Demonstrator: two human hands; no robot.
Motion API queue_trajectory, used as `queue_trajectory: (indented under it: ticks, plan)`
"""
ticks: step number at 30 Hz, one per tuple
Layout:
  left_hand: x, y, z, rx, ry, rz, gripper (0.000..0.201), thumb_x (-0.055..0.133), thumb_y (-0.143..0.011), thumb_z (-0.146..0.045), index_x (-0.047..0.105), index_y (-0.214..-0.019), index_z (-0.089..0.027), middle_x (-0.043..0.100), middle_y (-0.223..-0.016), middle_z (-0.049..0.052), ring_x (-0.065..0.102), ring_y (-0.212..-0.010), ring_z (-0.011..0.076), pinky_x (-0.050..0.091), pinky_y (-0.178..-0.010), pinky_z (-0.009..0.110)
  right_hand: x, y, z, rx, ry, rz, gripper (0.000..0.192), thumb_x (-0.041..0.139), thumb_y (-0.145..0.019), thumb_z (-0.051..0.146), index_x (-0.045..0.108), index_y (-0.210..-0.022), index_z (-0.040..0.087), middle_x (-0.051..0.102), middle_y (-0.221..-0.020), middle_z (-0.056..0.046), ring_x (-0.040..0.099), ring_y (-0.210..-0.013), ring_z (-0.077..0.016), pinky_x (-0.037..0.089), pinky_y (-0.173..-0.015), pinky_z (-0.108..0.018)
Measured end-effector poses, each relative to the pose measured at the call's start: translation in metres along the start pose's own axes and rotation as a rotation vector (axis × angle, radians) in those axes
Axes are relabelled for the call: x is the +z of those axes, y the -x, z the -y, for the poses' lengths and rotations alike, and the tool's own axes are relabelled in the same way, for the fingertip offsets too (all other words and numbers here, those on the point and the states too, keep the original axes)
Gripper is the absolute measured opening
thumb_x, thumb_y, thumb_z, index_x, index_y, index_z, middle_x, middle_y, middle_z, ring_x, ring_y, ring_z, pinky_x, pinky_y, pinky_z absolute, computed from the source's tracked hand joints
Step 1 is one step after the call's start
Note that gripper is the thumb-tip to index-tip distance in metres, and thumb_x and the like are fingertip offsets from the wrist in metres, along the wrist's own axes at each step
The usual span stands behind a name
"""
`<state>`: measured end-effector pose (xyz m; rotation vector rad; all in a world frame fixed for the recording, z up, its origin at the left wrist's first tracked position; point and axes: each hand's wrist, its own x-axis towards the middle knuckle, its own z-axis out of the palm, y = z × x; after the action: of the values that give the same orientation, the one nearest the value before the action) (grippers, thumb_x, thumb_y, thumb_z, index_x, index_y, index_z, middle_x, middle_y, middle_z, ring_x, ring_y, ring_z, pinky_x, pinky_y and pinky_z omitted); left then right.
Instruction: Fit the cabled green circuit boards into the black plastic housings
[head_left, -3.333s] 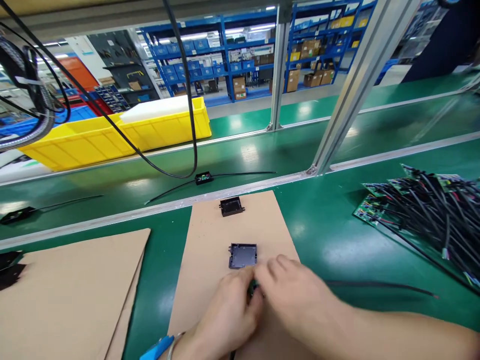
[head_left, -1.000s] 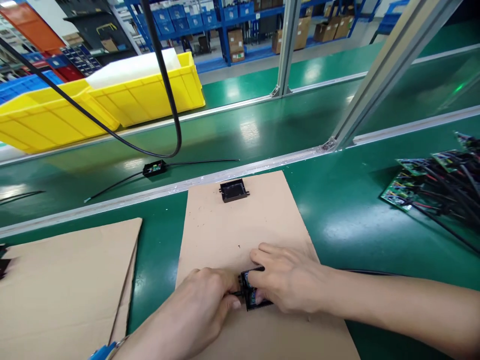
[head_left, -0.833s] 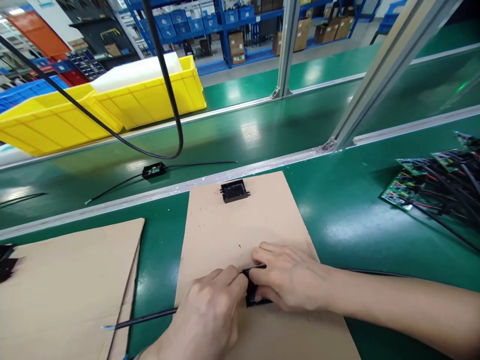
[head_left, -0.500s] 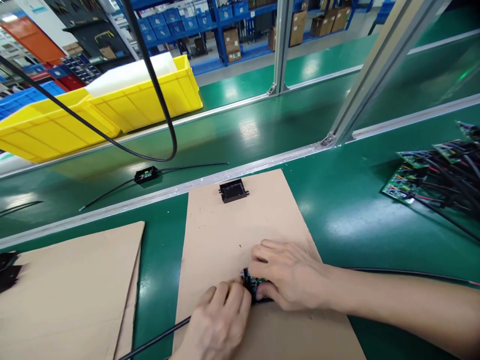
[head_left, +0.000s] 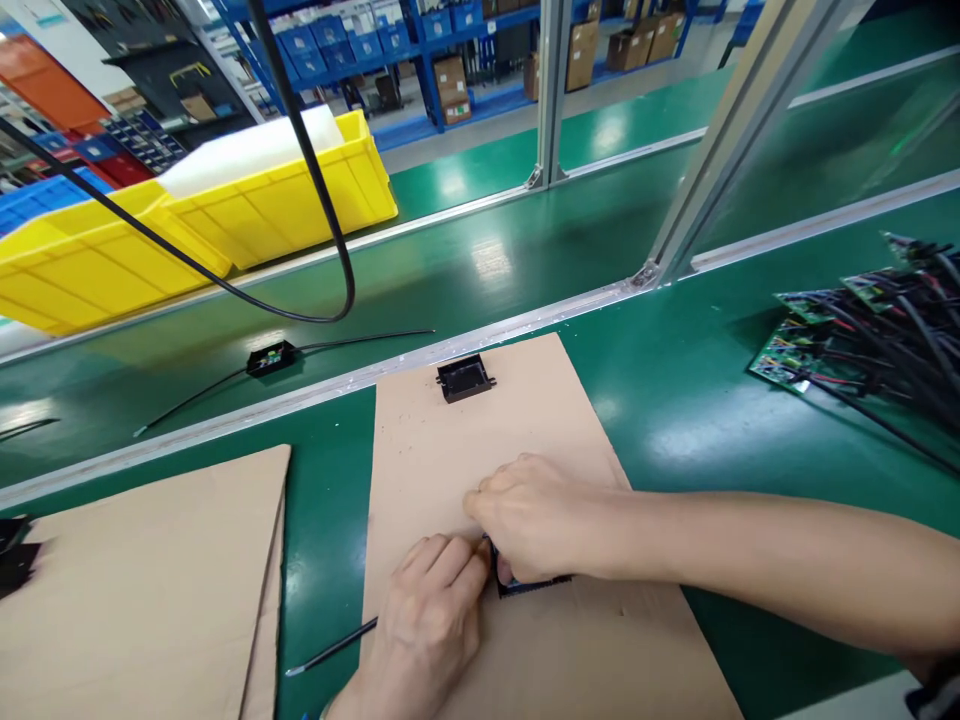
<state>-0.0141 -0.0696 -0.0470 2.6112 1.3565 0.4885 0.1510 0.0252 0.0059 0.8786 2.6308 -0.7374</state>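
Hands meet over a small black plastic housing [head_left: 534, 583] on the middle cardboard sheet [head_left: 480, 440], near its front edge. Right hand [head_left: 536, 515] covers most of it from above, fingers curled down and pressing on the top. Left hand [head_left: 435, 610] sits against its left side, fingers pinched narrow at the edge where a thin black cable [head_left: 330, 652] runs out to the left over the green tabletop [head_left: 675, 400].

Handling, as a judgement: housing looks light and rigid, thin-walled moulded plastic, so best gripped by the side walls rather than squeezed across the open face. Cable is limp and will drag the part if pulled, so take it close to the exit point. Anything inside the housing is hidden by the hands.

Look: matte black, small, rectangular, only the lower edge showing under the right hand.

Also there: an empty black housing shell [head_left: 465, 377] at the far end of the same sheet, a finished unit with leads [head_left: 271, 357] on the conveyor belt [head_left: 480, 270], a pile of wired green circuit boards [head_left: 862, 340] to the right, yellow bins [head_left: 195, 225] behind.
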Motion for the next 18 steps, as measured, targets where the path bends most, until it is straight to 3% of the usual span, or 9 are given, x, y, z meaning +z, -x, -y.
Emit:
queue_trajectory:
  ticks: [3, 7, 9, 13, 18]
  plan:
    - [-0.007, -0.003, 0.005, -0.018, 0.039, 0.030, 0.028, 0.038, -0.092, -0.006, 0.062, -0.084, -0.019, 0.059, -0.074, 0.004, 0.054, -0.068, 0.0179, 0.046, -0.060, 0.030, -0.001, 0.004, -0.002, -0.011, 0.015, -0.009, 0.029, 0.077, -0.075, 0.037, 0.066, -0.091, 0.015, 0.070, -0.090, -0.007, 0.065, -0.085, -0.0233, 0.044, -0.068, -0.032]
    - [-0.023, -0.006, -0.001, -0.031, 0.058, 0.080, 0.021, 0.046, -0.094, -0.014, 0.062, -0.106, -0.019, 0.065, -0.097, 0.007, 0.062, -0.084, 0.0204, 0.054, -0.074, 0.034, 0.014, 0.035, -0.019, -0.049, -0.063, -0.266, 0.042, 0.071, -0.078, 0.057, 0.064, -0.089, 0.017, 0.067, -0.087, -0.005, 0.061, -0.088, -0.0241, 0.044, -0.076, -0.034]
    - [-0.025, -0.006, -0.008, 0.071, 0.058, 0.048, 0.027, 0.047, -0.093, -0.014, 0.060, -0.117, -0.016, 0.066, -0.110, 0.009, 0.063, -0.096, 0.0217, 0.054, -0.084, 0.036, 0.025, 0.054, -0.025, -0.014, -0.104, -0.374, 0.050, 0.074, -0.072, 0.061, 0.063, -0.095, 0.018, 0.064, -0.093, -0.007, 0.058, -0.094, -0.0264, 0.043, -0.081, -0.037]
    - [-0.013, -0.008, -0.019, 0.353, -0.051, 0.023, 0.032, 0.048, -0.097, -0.025, 0.059, -0.124, -0.012, 0.068, -0.121, 0.009, 0.063, -0.108, 0.0224, 0.053, -0.093, 0.035, 0.045, 0.069, -0.026, 0.023, -0.146, -0.403, 0.050, 0.080, -0.070, 0.047, 0.061, -0.106, 0.017, 0.060, -0.104, -0.009, 0.052, -0.100, -0.0270, 0.041, -0.087, -0.040]
    - [-0.003, -0.016, -0.013, 0.382, -0.207, 0.070, 0.037, 0.046, -0.097, -0.021, 0.055, -0.130, -0.008, 0.063, -0.130, 0.010, 0.060, -0.118, 0.0233, 0.047, -0.102, 0.038, 0.051, 0.061, -0.026, 0.013, -0.196, -0.388, 0.037, 0.075, -0.073, 0.033, 0.059, -0.103, 0.017, 0.058, -0.104, -0.007, 0.050, -0.098, -0.0239, 0.040, -0.090, -0.039]
